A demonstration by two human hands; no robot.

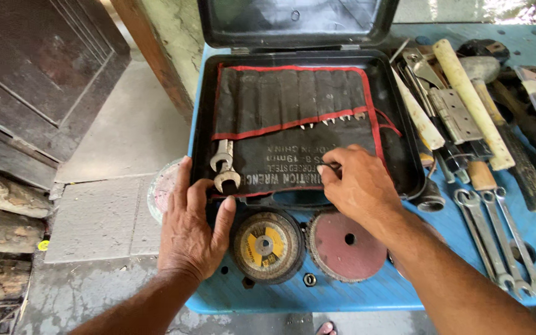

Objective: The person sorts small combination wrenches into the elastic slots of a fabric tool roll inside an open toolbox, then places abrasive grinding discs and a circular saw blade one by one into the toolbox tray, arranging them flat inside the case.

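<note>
Wrench roll [293, 124], black cloth with red edging, lies spread in open black case [404, 167] on blue tabletop [367, 291]; grey concrete floor [113, 186] to the left. Left hand [190, 226] flat, fingers spread at roll's lower corner beside open-end wrench [223, 166]. Right hand [358, 183] pinches roll's lower edge.

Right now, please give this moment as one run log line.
left hand: on silver spanner | right hand: on black fabric tool roll | open black case

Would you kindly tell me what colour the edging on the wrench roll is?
Red: the black wrench roll has red trim along its edges and pocket line, clearest in the head view.
</note>
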